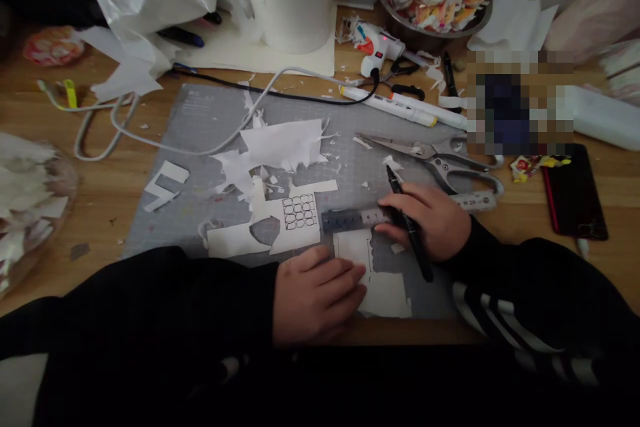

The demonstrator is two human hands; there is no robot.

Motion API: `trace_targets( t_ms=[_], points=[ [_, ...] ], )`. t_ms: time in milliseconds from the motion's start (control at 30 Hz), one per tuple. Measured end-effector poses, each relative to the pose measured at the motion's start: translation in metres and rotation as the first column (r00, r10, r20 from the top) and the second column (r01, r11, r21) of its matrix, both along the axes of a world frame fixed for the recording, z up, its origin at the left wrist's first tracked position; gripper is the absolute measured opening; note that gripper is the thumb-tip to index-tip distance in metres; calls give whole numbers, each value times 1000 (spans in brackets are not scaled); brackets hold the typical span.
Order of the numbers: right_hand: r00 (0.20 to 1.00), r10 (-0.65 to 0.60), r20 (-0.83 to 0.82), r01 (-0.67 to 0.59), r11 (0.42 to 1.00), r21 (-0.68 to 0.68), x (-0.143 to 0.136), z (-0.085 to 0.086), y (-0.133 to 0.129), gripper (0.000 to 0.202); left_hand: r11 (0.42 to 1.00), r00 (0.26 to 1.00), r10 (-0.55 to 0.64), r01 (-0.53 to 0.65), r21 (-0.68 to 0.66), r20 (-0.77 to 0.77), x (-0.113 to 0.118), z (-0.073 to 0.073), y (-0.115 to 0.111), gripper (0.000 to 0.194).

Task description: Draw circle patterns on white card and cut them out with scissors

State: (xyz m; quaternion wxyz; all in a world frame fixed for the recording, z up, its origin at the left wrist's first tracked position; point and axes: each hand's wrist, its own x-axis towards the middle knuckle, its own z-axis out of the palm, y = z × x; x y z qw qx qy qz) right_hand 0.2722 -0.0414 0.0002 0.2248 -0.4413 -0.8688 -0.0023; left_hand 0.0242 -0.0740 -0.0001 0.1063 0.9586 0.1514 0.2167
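My right hand [427,220] holds a black pen [411,232], its upper end tilted away from me. The thumb and forefinger of that hand are also at a metal ruler [345,219], which runs under the hand and shows again on its right. My left hand [320,290] rests with its fingers lying over the left edge of a white paper piece [383,290] that has a scalloped pen line on it. Beside it lies a cut white paper [295,240] with a drawn grid of rounded cells. All of this is on a grey cutting mat [165,227].
Large scissors [440,159] lie beyond my right hand, near white markers [395,105] and a glue gun [377,50]. A white cable [225,145] crosses the mat among torn paper scraps [285,143]. A phone [577,193] lies right; a metal bowl [435,37] stands behind.
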Motion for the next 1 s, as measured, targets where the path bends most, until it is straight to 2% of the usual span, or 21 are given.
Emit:
trace_targets(
  t_ms=[233, 467, 600, 1000],
  points=[
    [997, 32, 67, -32, 999, -9, 3, -1, -3, 31, 999, 999, 27, -26, -35, 29, 1, 1, 2, 22],
    [996, 92, 21, -91, 996, -13, 6, 6, 0, 22, 994, 999, 20, -16, -104, 32, 0, 0, 8, 21],
    [998, 68, 14, -67, 996, -50, 7, 8, -1, 20, 988, 999, 7, -1, -154, 38, -1, -1, 11, 22],
    [1000, -7, 23, 9, 995, -95, 6, 12, -5, 17, 979, 997, 64, -54, -199, 46, 5, 2, 16, 24]
  ],
)
